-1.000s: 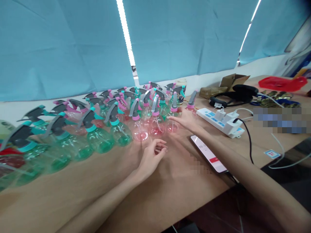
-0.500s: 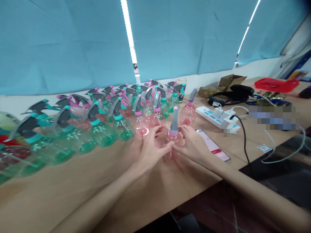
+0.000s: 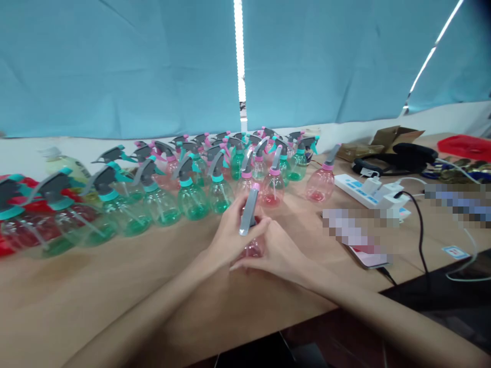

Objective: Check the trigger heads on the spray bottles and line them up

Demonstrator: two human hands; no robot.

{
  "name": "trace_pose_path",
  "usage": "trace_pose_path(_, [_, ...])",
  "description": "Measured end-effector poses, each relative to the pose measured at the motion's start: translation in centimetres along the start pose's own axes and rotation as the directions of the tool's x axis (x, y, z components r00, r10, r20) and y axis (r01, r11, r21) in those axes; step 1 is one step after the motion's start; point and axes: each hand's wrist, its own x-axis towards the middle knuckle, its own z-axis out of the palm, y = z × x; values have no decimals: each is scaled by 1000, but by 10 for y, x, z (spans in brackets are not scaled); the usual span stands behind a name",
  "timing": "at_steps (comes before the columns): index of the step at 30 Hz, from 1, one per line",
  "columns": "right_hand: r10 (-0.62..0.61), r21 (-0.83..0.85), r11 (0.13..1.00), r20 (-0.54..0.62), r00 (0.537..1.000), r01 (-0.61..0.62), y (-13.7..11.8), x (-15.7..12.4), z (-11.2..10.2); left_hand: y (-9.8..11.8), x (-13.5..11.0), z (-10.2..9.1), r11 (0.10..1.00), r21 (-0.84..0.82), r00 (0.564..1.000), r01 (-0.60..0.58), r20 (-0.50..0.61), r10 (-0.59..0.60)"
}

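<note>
Indoors, facing blue sheeting (image 3: pixel 172 66), hands (image 3: pixel 229 230) (image 3: pixel 283 251) clasp a spray bottle (image 3: pixel 250 210) at a brown tabletop (image 3: pixel 76 286).

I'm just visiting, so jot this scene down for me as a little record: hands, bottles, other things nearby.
Held: pink bottle, in both hands
Left hand: higher on it
Right hand: lower on it
Green bottles: several, mostly to the left
Another pink bottle: upright, beside the power strip
Phone: flat, right of the hands
Backdrop: blue curtain
</note>
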Motion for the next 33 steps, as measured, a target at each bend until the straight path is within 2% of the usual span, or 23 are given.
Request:
trace_pose_path(4, [17, -64, 998, 17, 1000, -16, -3, 5, 18, -4, -4, -11, 1000, 9, 998, 10, -62, -9])
trace_pose_path(7, [-1, -45, 999, 29, 1000, 3, -5, 9, 25, -7, -7, -16, 1000, 11, 996, 17, -83, -16])
trace_pose_path(9, [-16, 14, 1000, 49, 999, 16, -4, 11, 24, -8, -8, -18, 1000, 30, 995, 2, -104, 1])
trace_pose_path(11, [-38, 113, 993, 122, 992, 24, 2, 11, 20, -9, -9, -21, 998, 70, 993, -3, -116, 11])
trace_pose_path(12, [-59, 167, 986, 183, 981, 28, 8, 11, 17, -9, -9, -23, 996, 90, 993, -2, -120, 13])
trace_pose_path(14, [-75, 198, 980, 227, 971, 29, 25, 8, 11, -10, -9, -27, 992, 129, 992, 1, -123, 15])
trace_pose_path(16, [-70, 97, 994, 212, 975, 50, 44, 6, 5, -12, -7, -31, 988, 155, 991, -1, -134, 22])
trace_pose_path(18, [-65, -22, 997, 246, 967, 73, 61, 5, 2, -14, -4, -34, 986, 167, 988, 9, -153, 17])
trace_pose_path(22, [-65, -189, 974, 282, 957, 122, 76, 9, 3, -16, 0, -37, 986, 168, 987, 7, -158, 20])
trace_pose_path(30, [-114, -239, 947, 378, 919, 216, 85, 15, 14, -18, -1, -38, 990, 144, 987, -1, -161, 24])
trace_pose_path(33, [-128, -232, 944, 400, 908, 235, 89, 14, 15, -19, -1, -40, 990, 142, 991, -7, -131, 26])
